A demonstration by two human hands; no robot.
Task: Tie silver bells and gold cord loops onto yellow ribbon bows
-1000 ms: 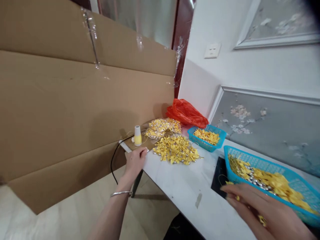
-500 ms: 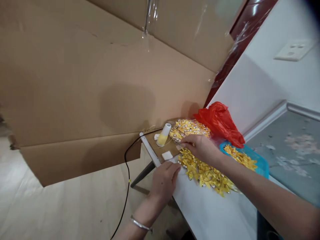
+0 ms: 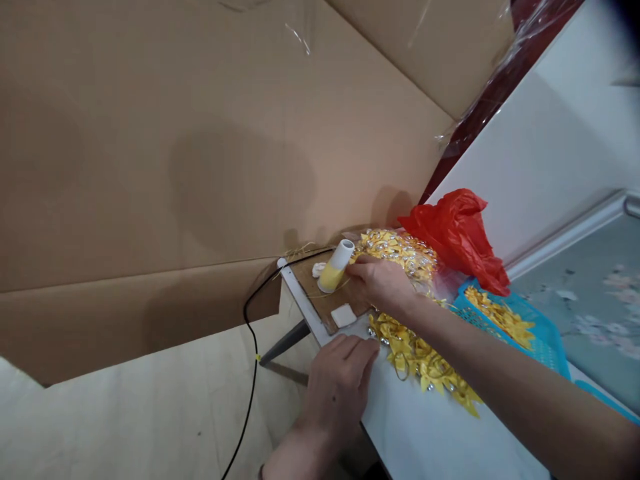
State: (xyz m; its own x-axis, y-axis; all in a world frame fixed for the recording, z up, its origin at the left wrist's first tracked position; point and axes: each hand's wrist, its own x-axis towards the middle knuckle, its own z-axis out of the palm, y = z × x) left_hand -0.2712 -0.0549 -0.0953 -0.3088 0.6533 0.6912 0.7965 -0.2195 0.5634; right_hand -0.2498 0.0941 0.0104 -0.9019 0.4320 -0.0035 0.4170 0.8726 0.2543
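My right hand [image 3: 383, 285] reaches over the table with thumb and fingers pinched, just right of a white cone spool wound with yellow thread [image 3: 331, 273]. A thin strand loops from the spool's base towards this hand; what the fingertips hold is too small to tell. At the table's front edge, my left hand [image 3: 343, 377] is closed in a pinch, its contents hidden. Right of it lies a pile of yellow star- or petal-shaped pieces with silver bells [image 3: 425, 360]. More belled yellow pieces [image 3: 397, 250] are heaped in clear plastic behind my right hand.
A white square block [image 3: 343, 315] lies on a brown board [image 3: 320, 303]. A red plastic bag [image 3: 457, 230] and a blue basket [image 3: 550, 340] with yellow pieces stand along the wall. A large cardboard box [image 3: 150, 167] rises behind; a black cable [image 3: 253, 373] hangs down.
My right hand has moved left, close to the spool. My left hand stays pinched near the table edge. The camera view has shifted slightly.
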